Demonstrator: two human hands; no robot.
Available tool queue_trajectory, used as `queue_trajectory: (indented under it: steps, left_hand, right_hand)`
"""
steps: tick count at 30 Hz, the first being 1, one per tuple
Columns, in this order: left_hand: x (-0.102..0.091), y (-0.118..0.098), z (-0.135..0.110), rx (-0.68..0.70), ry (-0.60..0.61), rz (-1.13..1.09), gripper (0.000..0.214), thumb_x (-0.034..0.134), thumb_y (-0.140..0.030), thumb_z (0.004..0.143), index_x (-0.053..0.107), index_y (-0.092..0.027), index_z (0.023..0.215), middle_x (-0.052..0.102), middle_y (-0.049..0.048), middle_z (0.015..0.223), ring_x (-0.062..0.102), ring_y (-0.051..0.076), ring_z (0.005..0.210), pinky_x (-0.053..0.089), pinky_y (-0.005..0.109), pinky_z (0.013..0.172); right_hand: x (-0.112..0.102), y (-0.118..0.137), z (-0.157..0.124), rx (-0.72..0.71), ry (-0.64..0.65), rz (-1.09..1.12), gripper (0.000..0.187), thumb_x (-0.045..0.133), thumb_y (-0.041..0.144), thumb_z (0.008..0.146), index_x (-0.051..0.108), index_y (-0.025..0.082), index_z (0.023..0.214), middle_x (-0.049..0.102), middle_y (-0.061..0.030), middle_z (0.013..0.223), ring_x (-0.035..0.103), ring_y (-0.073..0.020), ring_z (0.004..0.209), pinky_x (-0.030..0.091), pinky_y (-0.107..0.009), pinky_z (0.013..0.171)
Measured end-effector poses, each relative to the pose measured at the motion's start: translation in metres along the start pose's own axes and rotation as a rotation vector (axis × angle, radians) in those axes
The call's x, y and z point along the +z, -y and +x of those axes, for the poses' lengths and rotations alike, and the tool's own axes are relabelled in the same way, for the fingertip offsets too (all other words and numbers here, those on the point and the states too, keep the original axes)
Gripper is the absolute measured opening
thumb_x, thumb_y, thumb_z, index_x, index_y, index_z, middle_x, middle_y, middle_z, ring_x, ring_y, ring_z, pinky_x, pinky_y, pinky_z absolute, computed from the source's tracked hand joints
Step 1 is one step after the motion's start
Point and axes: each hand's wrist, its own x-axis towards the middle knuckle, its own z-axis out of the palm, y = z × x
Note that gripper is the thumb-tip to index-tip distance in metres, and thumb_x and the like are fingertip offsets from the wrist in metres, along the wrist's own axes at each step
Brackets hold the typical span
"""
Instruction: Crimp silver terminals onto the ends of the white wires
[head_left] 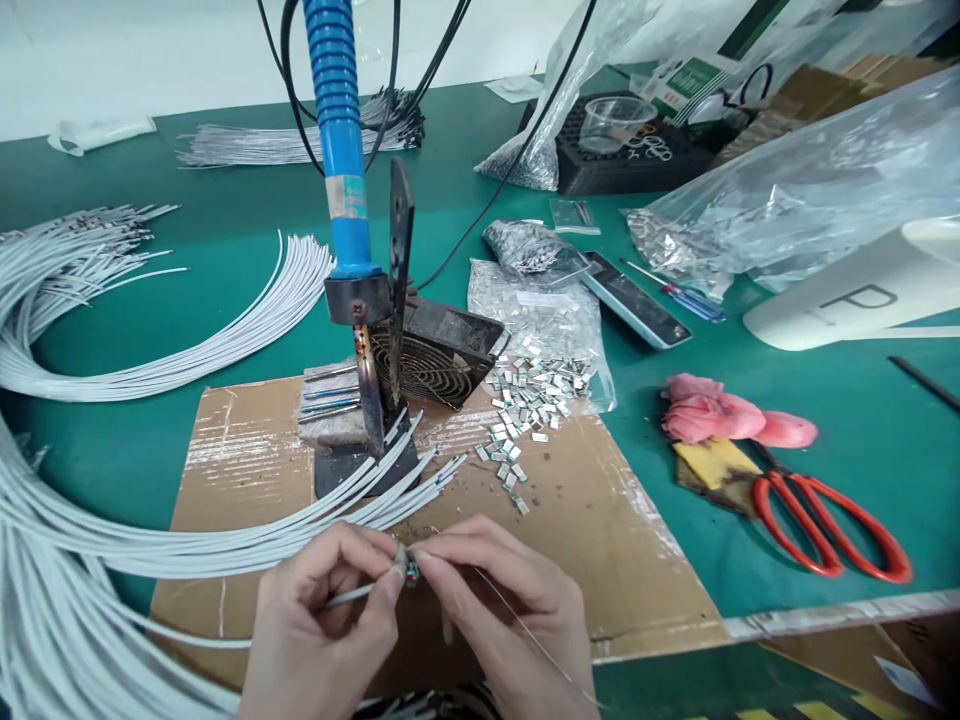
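Note:
My left hand (326, 610) pinches the end of a white cable (349, 596) between thumb and forefinger. A small part with bits of green and red (412, 573) shows at the cable's end, between the two hands; its details are too small to make out. My right hand (510, 605) is closed at the fingertips beside that part, with a thin solder wire (525, 628) running back over the hand. Beyond the hands, a blue-handled soldering iron (341, 130) stands tip down in a stand. Other white cables (247, 545) stretch from the left to the stand's base.
Loose small metal connectors (525, 400) spill from a plastic bag (536, 310) onto the cardboard sheet (600, 520). A small fan (442, 350) sits behind the iron. To the right lie red-handled scissors (832, 530), pink cloth (712, 410), a phone (637, 300) and a screwdriver (686, 295).

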Motion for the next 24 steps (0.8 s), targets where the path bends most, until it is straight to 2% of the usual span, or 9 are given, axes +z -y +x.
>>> queue_trajectory:
  steps: [3, 6, 8, 10, 12, 16, 20, 22, 24]
  left_hand:
    - [0.001, -0.001, 0.001, -0.005, 0.012, -0.005, 0.015, 0.08, -0.016, 0.06, 0.066, -0.018, 0.055, 0.072, -0.0009, 0.07, 0.053, 0.004, 0.046, 0.044, 0.01, 0.046]
    - [0.002, -0.002, 0.001, 0.0, 0.015, -0.012, 0.015, 0.08, -0.018, 0.063, 0.067, -0.019, 0.056, 0.073, 0.0002, 0.071, 0.063, 0.009, 0.054, 0.051, 0.012, 0.052]
    - [0.003, -0.003, 0.001, -0.006, -0.003, -0.011, 0.014, 0.08, -0.019, 0.064, 0.068, -0.02, 0.056, 0.073, 0.001, 0.073, 0.068, 0.011, 0.06, 0.054, 0.013, 0.056]
    - [0.004, -0.003, 0.002, -0.019, -0.024, -0.02, 0.013, 0.08, -0.019, 0.065, 0.069, -0.02, 0.058, 0.074, 0.0009, 0.076, 0.07, 0.011, 0.062, 0.056, 0.013, 0.058]
    - [0.005, -0.003, 0.004, -0.024, -0.038, -0.045, 0.013, 0.079, -0.019, 0.065, 0.068, -0.02, 0.058, 0.073, 0.0005, 0.076, 0.071, 0.011, 0.063, 0.056, 0.012, 0.059]
    - [0.004, -0.003, 0.009, -0.015, -0.059, -0.056, 0.013, 0.079, -0.019, 0.066, 0.068, -0.019, 0.058, 0.073, 0.0013, 0.076, 0.07, 0.012, 0.064, 0.055, 0.013, 0.06]
    - [0.003, -0.002, 0.012, 0.007, -0.068, -0.041, 0.013, 0.079, -0.019, 0.067, 0.068, -0.019, 0.06, 0.074, 0.0013, 0.077, 0.068, 0.011, 0.063, 0.055, 0.014, 0.059]
    - [0.002, -0.002, 0.014, 0.009, -0.077, -0.046, 0.013, 0.079, -0.019, 0.067, 0.068, -0.019, 0.061, 0.074, 0.0012, 0.077, 0.067, 0.011, 0.062, 0.054, 0.014, 0.058]
    - [0.002, -0.003, 0.014, 0.011, -0.093, -0.04, 0.012, 0.079, -0.02, 0.067, 0.068, -0.019, 0.061, 0.073, 0.0012, 0.077, 0.067, 0.011, 0.061, 0.054, 0.014, 0.056]
  right_hand:
    - [-0.001, -0.002, -0.001, -0.071, -0.005, -0.062, 0.012, 0.074, 0.023, 0.089, 0.085, 0.026, 0.085, 0.07, -0.0013, 0.074, 0.06, -0.0117, 0.058, 0.046, -0.02, 0.051]
    - [0.0, -0.005, -0.005, -0.138, -0.035, -0.128, 0.027, 0.055, 0.032, 0.103, 0.081, 0.027, 0.099, 0.066, -0.0009, 0.079, 0.057, -0.0114, 0.058, 0.046, -0.022, 0.055]
    - [0.001, -0.007, -0.008, -0.122, -0.069, -0.169, 0.035, 0.042, 0.038, 0.108, 0.074, 0.028, 0.114, 0.063, 0.0001, 0.081, 0.055, -0.0116, 0.058, 0.046, -0.023, 0.057]
    - [-0.001, -0.009, -0.01, -0.086, -0.113, -0.215, 0.03, 0.04, 0.04, 0.108, 0.065, 0.028, 0.121, 0.063, 0.0018, 0.08, 0.055, -0.0126, 0.06, 0.045, -0.023, 0.058]
    - [-0.006, -0.01, -0.009, -0.086, -0.135, -0.26, 0.024, 0.042, 0.04, 0.107, 0.061, 0.026, 0.107, 0.06, 0.0032, 0.074, 0.052, -0.0129, 0.058, 0.042, -0.022, 0.056]
    - [-0.015, -0.007, -0.002, -0.214, -0.045, -0.334, 0.032, 0.045, 0.03, 0.105, 0.047, 0.023, 0.073, 0.044, 0.0043, 0.066, 0.044, -0.0122, 0.053, 0.039, -0.022, 0.049]
    - [-0.008, 0.0, 0.002, -0.344, -0.051, -0.373, 0.023, 0.051, 0.016, 0.099, 0.051, 0.023, 0.077, 0.063, -0.0026, 0.087, 0.064, -0.0156, 0.077, 0.052, -0.023, 0.071]
    - [0.0, 0.0, 0.001, -0.346, -0.085, -0.373, 0.02, 0.056, 0.013, 0.096, 0.053, 0.023, 0.079, 0.07, -0.0074, 0.106, 0.07, -0.0184, 0.094, 0.054, -0.025, 0.081]
    - [0.005, -0.001, -0.001, -0.32, -0.096, -0.368, 0.02, 0.059, 0.013, 0.094, 0.052, 0.024, 0.079, 0.075, -0.01, 0.113, 0.074, -0.0189, 0.096, 0.056, -0.024, 0.082]
